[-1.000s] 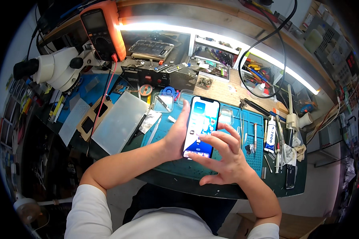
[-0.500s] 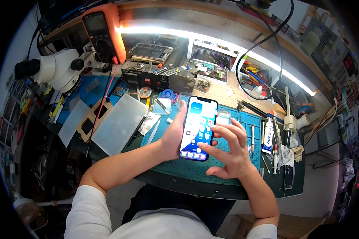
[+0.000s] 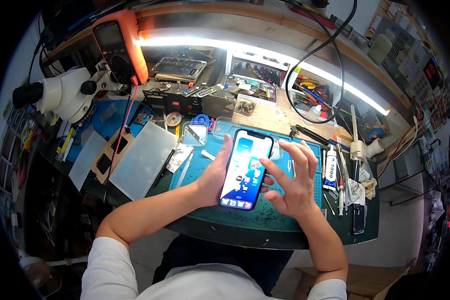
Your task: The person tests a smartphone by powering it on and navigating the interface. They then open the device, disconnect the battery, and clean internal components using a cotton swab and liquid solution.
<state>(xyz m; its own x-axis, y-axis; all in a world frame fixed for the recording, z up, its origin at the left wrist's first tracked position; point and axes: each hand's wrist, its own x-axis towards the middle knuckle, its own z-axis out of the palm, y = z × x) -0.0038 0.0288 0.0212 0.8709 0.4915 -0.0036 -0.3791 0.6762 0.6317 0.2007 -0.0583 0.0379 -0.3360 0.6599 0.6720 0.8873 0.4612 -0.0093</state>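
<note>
Head view: left hand [image 3: 213, 183], partly hidden, holds phone [image 3: 242, 175]; right hand [image 3: 296, 189] spread, contact unclear.

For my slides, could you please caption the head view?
Left hand holding a black-framed rectangular smartphone over a teal mat, right hand with index finger at the lit screen.

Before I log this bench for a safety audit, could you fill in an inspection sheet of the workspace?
Surface: blue-green mat with dark marks, on a dark green bench top.
Job's things: smartphone, screen lit, held above the mat.
Clutter: blue-and-white tube and syringe at right; translucent sheet at left.
Hands: left hand holds the smartphone; right hand has its index fingertip at the screen, contact unclear.
Cables: black cable looped at upper right; red lead below the orange multimeter.
Surroundings: microscope at left; lit light strip behind.
</note>
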